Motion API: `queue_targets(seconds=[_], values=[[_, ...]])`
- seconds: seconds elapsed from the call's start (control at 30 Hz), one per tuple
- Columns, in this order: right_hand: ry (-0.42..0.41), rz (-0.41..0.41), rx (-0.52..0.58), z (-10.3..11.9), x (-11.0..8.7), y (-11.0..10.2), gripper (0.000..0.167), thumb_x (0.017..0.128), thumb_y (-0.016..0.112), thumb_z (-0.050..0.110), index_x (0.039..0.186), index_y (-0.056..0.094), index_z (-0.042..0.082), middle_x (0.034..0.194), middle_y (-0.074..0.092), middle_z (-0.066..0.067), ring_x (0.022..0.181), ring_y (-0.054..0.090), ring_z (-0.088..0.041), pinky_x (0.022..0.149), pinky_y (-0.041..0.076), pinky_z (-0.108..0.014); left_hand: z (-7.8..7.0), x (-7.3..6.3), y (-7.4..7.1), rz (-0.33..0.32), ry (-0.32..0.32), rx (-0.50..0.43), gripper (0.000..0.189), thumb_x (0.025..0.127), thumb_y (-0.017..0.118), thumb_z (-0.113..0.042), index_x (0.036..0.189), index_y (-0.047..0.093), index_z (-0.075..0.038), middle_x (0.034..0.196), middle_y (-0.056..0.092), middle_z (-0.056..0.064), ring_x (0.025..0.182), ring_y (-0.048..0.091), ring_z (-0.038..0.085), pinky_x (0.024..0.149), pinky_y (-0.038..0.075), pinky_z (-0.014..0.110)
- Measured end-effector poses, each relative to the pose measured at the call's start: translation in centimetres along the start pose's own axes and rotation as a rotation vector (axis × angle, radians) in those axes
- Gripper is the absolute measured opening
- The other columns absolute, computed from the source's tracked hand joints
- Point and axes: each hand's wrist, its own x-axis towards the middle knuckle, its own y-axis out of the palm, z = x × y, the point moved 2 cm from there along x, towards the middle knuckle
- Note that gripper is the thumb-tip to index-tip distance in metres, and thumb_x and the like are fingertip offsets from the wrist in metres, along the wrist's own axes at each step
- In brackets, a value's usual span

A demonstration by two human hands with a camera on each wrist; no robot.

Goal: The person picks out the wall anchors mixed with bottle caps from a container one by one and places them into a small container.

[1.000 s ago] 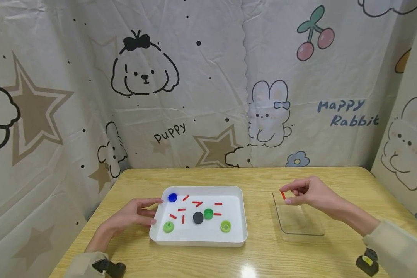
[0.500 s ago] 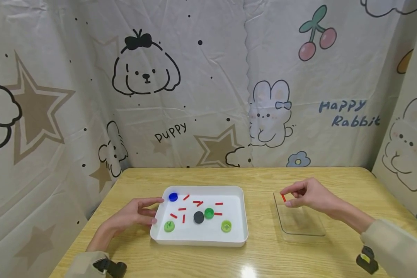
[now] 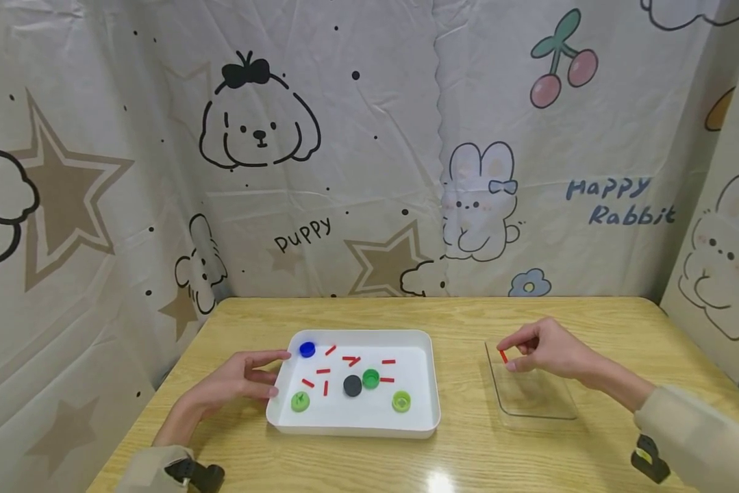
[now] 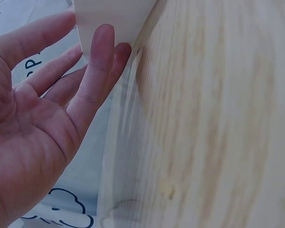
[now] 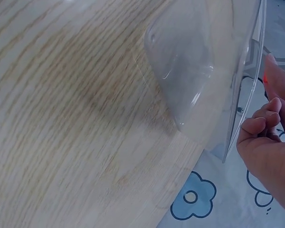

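A white tray (image 3: 381,430) holds several short red sticks (image 3: 326,388), a blue cap (image 3: 307,350), a black cap (image 3: 353,386), a green cap (image 3: 371,378) and two light green caps (image 3: 401,402). My left hand (image 3: 236,380) rests at the tray's left side, fingers extended with tips against the wall; the left wrist view shows the same fingers (image 4: 100,52) by the white wall. Over the far left part of a clear plastic box (image 3: 538,415), my right hand (image 3: 548,348) pinches one red stick (image 3: 503,356) between thumb and index finger. The right wrist view shows its other fingers curled in.
The wooden table (image 3: 461,452) carries the tray at centre left and the clear box at right. A patterned cloth (image 3: 381,171) hangs behind the table and at both sides. Dark wrist cameras (image 3: 649,459) are strapped at the sleeves.
My right hand has dipped slightly toward the clear box with the red stick still pinched. The left hand and the tray keep their places; the whole view has shifted slightly.
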Motion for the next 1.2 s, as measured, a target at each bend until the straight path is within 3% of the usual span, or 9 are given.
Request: queue_targets(seconds=[0.43,0.77,1.2], values=[[-0.008,0.023,-0.044,0.1,0.3,-0.2,0.033,0.087,0.085,0.004,0.117,0.076,-0.007,0.078,0.051,-0.002,0.069,0.043,-0.013,0.059,0.038,-0.024,0.0,0.0,-0.1,-0.004,-0.004,0.013,0.075,0.092,0.08,-0.008,0.157,0.044,0.004,0.158,0.043,0.031,0.134,0.056,0.046,0.096,0.058,0.045],[-0.082,0.017,-0.144,3.1,1.2,0.3,0.023,0.085,0.087,0.01,0.106,0.081,0.003,0.074,0.053,0.0,0.065,0.043,-0.013,0.057,0.037,-0.025,-0.1,-0.1,0.0,-0.003,0.004,0.025,0.076,0.091,0.081,-0.009,0.156,0.044,0.005,0.159,0.04,0.032,0.135,0.055,0.048,0.096,0.058,0.044],[-0.206,0.066,-0.197,6.5,4.2,3.3,0.018,0.08,0.09,0.007,0.097,0.083,0.009,0.077,0.058,0.002,0.07,0.049,-0.016,0.06,0.041,-0.026,0.0,-0.1,-0.1,-0.005,-0.004,0.025,0.075,0.092,0.08,-0.008,0.156,0.045,0.004,0.159,0.041,0.032,0.136,0.054,0.048,0.097,0.057,0.046]])
